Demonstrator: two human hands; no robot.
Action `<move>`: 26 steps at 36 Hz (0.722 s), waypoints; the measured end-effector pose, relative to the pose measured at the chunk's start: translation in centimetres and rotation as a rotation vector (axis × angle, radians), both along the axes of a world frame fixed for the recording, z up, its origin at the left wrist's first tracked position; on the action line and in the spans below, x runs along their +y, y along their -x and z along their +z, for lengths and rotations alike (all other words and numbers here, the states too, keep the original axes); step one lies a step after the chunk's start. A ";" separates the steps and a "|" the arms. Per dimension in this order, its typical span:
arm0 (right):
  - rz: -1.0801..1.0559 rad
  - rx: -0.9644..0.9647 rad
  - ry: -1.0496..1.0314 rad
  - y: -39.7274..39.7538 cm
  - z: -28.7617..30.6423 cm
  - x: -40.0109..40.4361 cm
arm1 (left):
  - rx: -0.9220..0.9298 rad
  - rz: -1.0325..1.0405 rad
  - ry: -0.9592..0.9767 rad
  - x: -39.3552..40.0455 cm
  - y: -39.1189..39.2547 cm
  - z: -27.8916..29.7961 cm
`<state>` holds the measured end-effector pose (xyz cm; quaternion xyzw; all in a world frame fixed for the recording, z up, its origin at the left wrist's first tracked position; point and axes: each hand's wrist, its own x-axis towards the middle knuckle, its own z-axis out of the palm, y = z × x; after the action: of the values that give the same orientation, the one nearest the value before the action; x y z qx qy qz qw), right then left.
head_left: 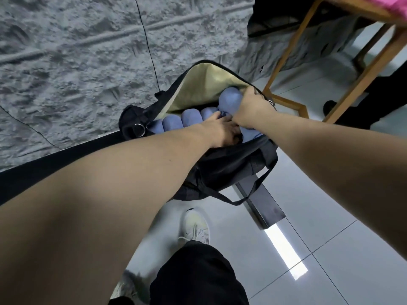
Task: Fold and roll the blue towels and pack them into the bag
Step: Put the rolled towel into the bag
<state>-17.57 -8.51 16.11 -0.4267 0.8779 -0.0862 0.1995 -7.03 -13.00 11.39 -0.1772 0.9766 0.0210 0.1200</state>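
Black bag point(220, 164) holds rolled blue towels point(189, 118); right hand point(253, 106) grips end roll, left hand point(222, 130) grip unclear.

There is one view only, from a wide-angle camera on the person's head. It looks steeply down and forward along both bare forearms, which fill the lower corners and run up to the bag point(220, 164) near the middle of the picture. The bag is close, at arm's reach. Above and left of the bag the grey textured surface point(77, 62) fills the frame; below the bag lie the tiled floor point(330, 238) and a white shoe point(195, 225); up and right of it stand wooden chair legs point(286, 69). Straight lines bend toward the edges.
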 end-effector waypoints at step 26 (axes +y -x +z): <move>0.225 0.582 -0.443 2.1 -3.6 0.5 | -0.015 0.051 0.178 0.9 2.0 0.1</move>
<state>-19.63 -8.02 12.47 -0.4733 0.8429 0.2530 0.0377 -9.05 -12.08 11.48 -0.2123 0.9688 -0.0642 0.1105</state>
